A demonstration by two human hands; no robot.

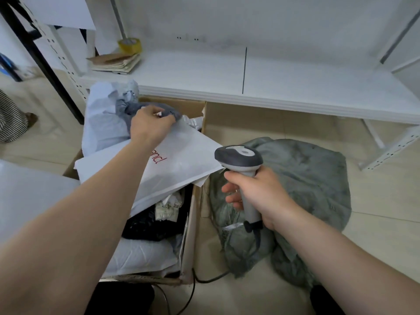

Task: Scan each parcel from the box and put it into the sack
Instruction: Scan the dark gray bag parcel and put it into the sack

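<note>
Head view: left grip [151,126] clutches grey parcel [171,111] at box [196,106] rim; right grip [255,196] holds scanner [239,156].

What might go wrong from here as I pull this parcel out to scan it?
1. The left hand grips the grey parcel beside the white mailer, which lies loose on top and may slide out of the box.
2. The scanner has a cable trailing across the floor by the sack; it might snag.
</note>
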